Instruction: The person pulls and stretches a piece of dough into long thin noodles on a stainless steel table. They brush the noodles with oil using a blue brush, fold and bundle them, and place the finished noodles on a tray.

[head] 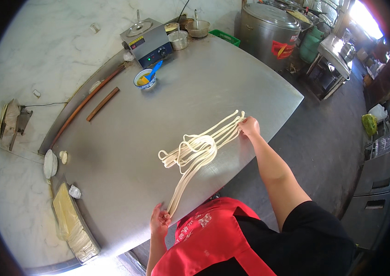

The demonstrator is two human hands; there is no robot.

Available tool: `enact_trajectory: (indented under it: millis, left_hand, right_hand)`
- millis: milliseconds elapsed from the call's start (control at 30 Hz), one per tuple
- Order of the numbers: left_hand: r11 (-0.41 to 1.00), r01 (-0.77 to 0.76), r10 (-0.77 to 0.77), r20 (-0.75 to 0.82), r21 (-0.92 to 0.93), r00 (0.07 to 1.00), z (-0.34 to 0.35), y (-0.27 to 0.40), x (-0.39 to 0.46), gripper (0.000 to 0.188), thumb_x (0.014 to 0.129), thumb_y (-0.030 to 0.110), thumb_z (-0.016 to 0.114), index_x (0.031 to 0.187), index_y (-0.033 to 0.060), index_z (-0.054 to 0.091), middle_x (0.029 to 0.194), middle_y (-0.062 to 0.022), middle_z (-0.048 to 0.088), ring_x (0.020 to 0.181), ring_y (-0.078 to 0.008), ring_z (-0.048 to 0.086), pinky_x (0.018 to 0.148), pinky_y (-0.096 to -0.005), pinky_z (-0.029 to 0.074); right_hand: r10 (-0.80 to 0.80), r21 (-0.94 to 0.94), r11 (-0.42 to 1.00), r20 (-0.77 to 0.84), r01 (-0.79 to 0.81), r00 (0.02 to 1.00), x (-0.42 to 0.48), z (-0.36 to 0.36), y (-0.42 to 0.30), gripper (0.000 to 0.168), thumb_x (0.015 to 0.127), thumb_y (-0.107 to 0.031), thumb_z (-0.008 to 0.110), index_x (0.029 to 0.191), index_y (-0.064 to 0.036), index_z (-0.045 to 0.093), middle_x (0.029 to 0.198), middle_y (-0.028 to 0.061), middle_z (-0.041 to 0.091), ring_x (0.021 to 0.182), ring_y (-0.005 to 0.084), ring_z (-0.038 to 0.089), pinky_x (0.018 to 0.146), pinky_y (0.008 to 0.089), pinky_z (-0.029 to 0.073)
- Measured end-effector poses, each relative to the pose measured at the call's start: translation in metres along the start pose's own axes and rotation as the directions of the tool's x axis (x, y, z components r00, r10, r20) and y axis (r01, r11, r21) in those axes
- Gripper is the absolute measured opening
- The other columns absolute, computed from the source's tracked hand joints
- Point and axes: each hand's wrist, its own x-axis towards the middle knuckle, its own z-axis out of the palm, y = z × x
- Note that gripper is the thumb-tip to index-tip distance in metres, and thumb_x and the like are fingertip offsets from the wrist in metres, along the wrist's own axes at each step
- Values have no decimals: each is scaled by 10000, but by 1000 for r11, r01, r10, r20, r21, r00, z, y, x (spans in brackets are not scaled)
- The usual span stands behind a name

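A bundle of thick, pale dough noodles [202,145] lies looped over itself on the steel worktop [122,145]. Near the table's front edge, my left hand [159,220] pinches one end of the strands, which run from there up to the looped middle. At the right, my right hand [249,126] grips the other end close to the table's right edge. Two or three loose strand tips stick out past its fingers. Slack curves of dough rest on the metal between both hands.
A blue-patterned bowl [145,79] holds yellow liquid and a blue brush [154,70]. Behind it stands an electric warmer [146,41]. A short wooden rolling pin [102,104] and a long one [84,105] lie left. A plastic-covered tray [74,224] of dough sits at the left edge; a large steel pot [267,34] stands beyond.
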Motion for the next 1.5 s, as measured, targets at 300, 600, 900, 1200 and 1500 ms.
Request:
enact_trajectory:
  millis: [300, 600, 900, 1200, 1500]
  left_hand:
    - [998, -45, 43, 33, 39, 999, -3, -2, 3, 291, 873, 225, 395, 1132, 95, 416, 656, -64, 554, 505, -157, 513, 385, -232, 352]
    - [996, -79, 78, 26, 49, 997, 0, -3, 0, 261, 885, 199, 370, 1116, 88, 419, 656, -77, 559, 510, -165, 530, 390, -229, 373]
    - [995, -85, 82, 47, 60, 996, 0, -3, 1, 256, 885, 187, 368, 1115, 84, 417, 663, -81, 553, 517, -172, 541, 399, -224, 376]
    - [995, -67, 65, 28, 79, 997, 2, -1, -1, 261, 880, 175, 373, 1116, 74, 420, 677, -80, 554, 535, -167, 544, 418, -223, 379]
    - [991, -90, 88, 21, 101, 996, -1, -5, 2, 250, 876, 151, 369, 1105, 71, 430, 662, -80, 552, 529, -159, 547, 412, -212, 374]
  right_hand:
    - [172, 378, 913, -17, -152, 985, 9, -8, -2, 174, 670, -135, 579, 793, -18, 538, 660, 139, 583, 516, 213, 588, 475, 293, 473]
    - [-116, -54, 992, -44, 114, 992, 16, 6, 3, 200, 646, -87, 584, 808, -21, 487, 655, 80, 561, 511, 149, 558, 414, 262, 441]
    - [10, 154, 988, 55, -18, 998, 11, -1, -8, 272, 696, -198, 598, 871, -15, 497, 789, 176, 584, 786, 313, 573, 661, 380, 457]
    - [-282, -192, 946, -97, 260, 955, -16, 4, -31, 235, 810, -265, 453, 844, -33, 436, 855, 181, 568, 819, 366, 532, 686, 434, 429]
    - [-1, -179, 984, -49, -7, 999, 26, -14, -27, 385, 743, -364, 566, 927, -35, 485, 899, 185, 577, 876, 335, 544, 718, 402, 444]
